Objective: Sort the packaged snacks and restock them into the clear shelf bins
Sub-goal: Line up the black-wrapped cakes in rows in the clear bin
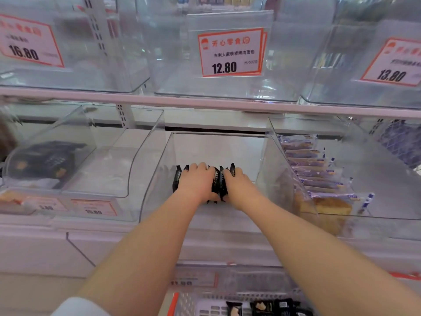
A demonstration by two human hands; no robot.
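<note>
Both my hands reach into the middle clear shelf bin (157, 169) on the lower shelf. Several black-wrapped snack packs (217, 181) stand on edge in a row on the bin floor. My left hand (196, 182) lies over the left part of the row with its fingers curled round the packs. My right hand (237, 184) grips the right end, fingertips hooked over the top edges. The hands hide the middle of the row.
The right bin (369, 179) holds a row of blue-and-white wrapped cake slices (316, 172). The left bin (68, 133) holds dark packs (45, 160). Clear bins with price cards (230, 53) line the shelf above. A white basket (193, 304) with black packs (282, 307) sits below.
</note>
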